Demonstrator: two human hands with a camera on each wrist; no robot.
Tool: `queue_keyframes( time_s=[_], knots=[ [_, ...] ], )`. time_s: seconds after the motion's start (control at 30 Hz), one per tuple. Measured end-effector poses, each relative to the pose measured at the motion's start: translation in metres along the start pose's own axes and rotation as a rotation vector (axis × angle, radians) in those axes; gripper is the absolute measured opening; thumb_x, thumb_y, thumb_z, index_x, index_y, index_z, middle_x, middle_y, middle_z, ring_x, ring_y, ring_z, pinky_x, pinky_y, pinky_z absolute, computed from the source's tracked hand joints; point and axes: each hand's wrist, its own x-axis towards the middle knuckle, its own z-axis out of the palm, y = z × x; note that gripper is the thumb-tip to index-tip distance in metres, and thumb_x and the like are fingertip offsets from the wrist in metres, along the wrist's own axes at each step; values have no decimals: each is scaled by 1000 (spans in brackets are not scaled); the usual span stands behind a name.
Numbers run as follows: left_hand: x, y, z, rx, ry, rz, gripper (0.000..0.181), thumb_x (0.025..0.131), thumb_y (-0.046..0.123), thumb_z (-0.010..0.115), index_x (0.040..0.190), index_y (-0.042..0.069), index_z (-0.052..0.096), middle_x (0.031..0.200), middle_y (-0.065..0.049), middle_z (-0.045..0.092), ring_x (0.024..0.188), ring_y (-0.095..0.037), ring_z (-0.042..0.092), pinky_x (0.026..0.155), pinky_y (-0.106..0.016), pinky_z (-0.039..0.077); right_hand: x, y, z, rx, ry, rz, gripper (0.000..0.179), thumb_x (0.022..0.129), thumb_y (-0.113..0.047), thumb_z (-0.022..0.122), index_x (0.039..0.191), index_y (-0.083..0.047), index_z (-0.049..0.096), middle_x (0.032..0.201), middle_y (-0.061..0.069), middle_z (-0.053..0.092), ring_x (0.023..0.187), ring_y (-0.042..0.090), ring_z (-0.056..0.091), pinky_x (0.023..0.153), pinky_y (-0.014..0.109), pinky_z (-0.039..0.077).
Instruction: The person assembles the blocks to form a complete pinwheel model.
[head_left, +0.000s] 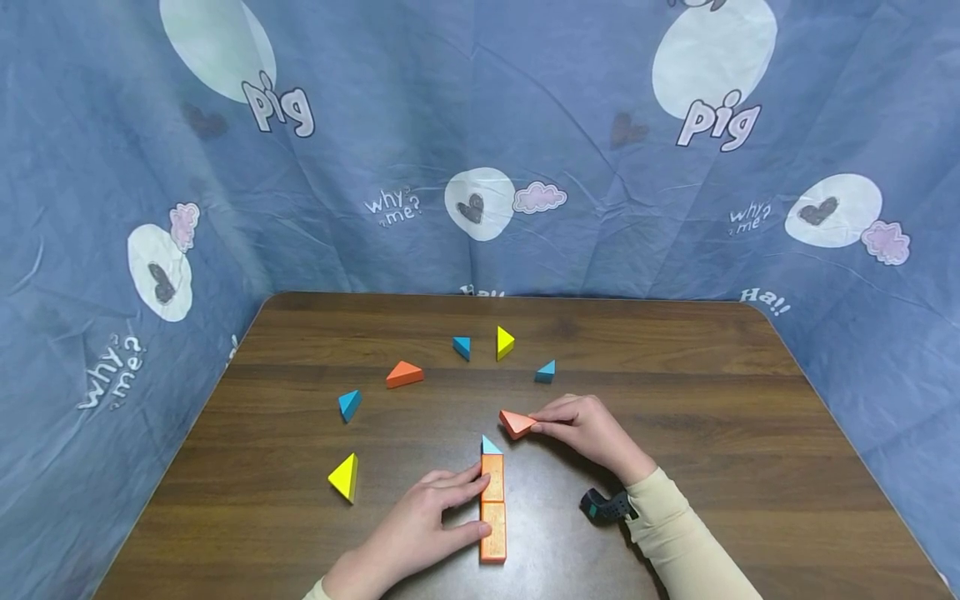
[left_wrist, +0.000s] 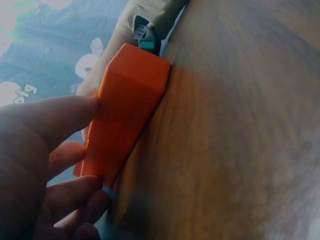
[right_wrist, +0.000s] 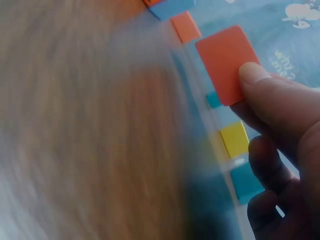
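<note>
Tabletop [head_left: 690,358] row begun: two orange blocks [head_left: 496,493], far blue triangle [head_left: 489,447], spread left hand [head_left: 420,518] touching. Right hand [head_left: 585,428] pinches orange triangle [head_left: 517,422]; six triangles [head_left: 345,478] lie apart.

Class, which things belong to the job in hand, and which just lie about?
In use:
two orange blocks, touching left hand
adjoining pale blue triangle
orange triangle in right hand

Seemingly lying about:
two yellow triangles
three blue triangles
another orange triangle

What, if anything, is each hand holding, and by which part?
The right hand pinches a red-orange triangular block by the corner nearest the wrist; the left hand touches two orange blocks.
</note>
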Motion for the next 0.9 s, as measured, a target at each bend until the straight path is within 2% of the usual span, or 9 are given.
queue_keyframes(
  time_s=[0.17, 0.43, 0.9],
  knots=[
    [0, 0, 0, 0, 4, 6, 60, 89, 57, 66, 135, 20, 64, 142, 5, 54, 118, -14, 54, 96, -38, 47, 0, -1, 7, 9, -15, -31, 15, 88, -21, 77, 102, -18, 81, 95, -11, 72, 89, 6, 65, 76, 27, 53],
    [0, -1, 1, -8, 20, 26, 59, 88, 56, 67, 135, 19, 64, 142, 4, 54, 117, -14, 54, 95, -37, 47, 0, -2, 12, 10, -46, -20, 15, 88, -22, 77, 102, -18, 81, 96, -12, 72, 90, 4, 65, 78, 27, 53],
    [-1, -1, 2, -2, 40, 41, 60, 88, 56, 68, 134, 18, 64, 141, 4, 54, 116, -13, 55, 95, -36, 48, 0, -4, 16, -13, -68, -54, 17, 90, -26, 75, 105, -20, 80, 98, -15, 72, 91, 3, 64, 78, 26, 52]
  ],
)
